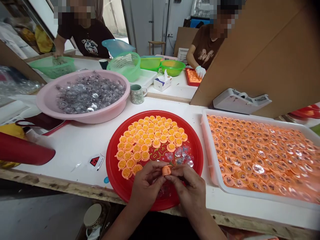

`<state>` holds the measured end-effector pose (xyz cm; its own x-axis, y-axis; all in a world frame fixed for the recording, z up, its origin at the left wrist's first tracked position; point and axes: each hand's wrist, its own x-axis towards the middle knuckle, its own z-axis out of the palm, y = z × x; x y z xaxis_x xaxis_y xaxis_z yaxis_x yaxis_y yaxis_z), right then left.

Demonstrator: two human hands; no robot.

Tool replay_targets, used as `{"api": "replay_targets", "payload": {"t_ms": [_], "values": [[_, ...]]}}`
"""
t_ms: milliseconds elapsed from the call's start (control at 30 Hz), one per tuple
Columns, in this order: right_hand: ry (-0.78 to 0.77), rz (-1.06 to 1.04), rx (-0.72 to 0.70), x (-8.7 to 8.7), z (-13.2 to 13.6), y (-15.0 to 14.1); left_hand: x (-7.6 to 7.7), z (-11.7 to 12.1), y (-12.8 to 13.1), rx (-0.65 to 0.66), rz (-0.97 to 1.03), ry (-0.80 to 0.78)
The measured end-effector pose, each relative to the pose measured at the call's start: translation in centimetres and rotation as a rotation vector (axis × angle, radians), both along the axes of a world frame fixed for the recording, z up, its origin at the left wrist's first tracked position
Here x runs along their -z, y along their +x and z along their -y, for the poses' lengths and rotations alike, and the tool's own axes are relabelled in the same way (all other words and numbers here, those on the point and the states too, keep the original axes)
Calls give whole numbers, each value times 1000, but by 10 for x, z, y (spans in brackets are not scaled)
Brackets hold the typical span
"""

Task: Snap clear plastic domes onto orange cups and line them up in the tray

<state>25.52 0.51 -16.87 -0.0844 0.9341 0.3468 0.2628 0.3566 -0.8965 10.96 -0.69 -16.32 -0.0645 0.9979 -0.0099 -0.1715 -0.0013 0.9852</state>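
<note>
Between the fingertips of my left hand and my right hand is a small orange plastic cup-shaped piece. Both hands pinch it, thumbs and fingers closed, above the near part of a round red tray. On the tray, many orange cup-shaped pieces with yellow insides lie in rows toward the back and left. A small pile of clear plastic domes sits on its right side, just beyond my right hand. More clear pieces show dimly beneath my hands.
At right stands a white bin full of orange pieces under clear covers. A pink basin of clear domes, a mug and a red cylinder are leftward. A tape dispenser stands by a cardboard divider. Two people work across the table.
</note>
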Motion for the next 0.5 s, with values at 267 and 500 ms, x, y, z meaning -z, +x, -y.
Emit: {"api": "replay_targets", "payload": {"t_ms": [267, 500], "values": [[-142, -63, 4, 9, -2, 0, 11, 2, 4, -80, 1, 8], [-7, 160, -93, -2, -1, 0, 7, -2, -6, -58, -299, -23]]}}
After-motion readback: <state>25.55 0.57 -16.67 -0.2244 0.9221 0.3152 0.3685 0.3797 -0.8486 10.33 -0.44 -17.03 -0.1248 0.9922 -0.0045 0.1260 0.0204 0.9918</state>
